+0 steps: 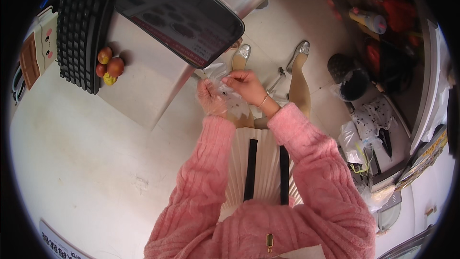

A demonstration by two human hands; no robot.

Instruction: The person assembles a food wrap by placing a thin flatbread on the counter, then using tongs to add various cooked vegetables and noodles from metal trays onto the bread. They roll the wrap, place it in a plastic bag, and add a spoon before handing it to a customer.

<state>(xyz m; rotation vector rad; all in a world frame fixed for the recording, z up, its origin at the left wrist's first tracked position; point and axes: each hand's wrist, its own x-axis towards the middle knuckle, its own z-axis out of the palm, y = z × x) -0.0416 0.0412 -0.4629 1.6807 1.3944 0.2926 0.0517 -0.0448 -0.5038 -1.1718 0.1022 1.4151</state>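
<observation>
My left hand [210, 97] and my right hand [246, 88] are close together in front of my lap, just below the corner of a dark-screened display [179, 17]. Thin clear plastic [232, 101] with small dark specks lies between them and seems to wrap over part of the left hand; whether it is a bag or a glove I cannot tell. The left fingers are curled on it. With thumb and forefinger, my right hand pinches an edge of the plastic. A paler piece of it sticks up above the fingertips.
On the white counter [134, 81] at left, several red-yellow fruits [110, 66] sit beside a black keyboard [79, 33]. A dark bin [349, 76] stands on the tiled floor at right, near cluttered shelves and bags [352, 144]. My silver shoes [243, 52] show below.
</observation>
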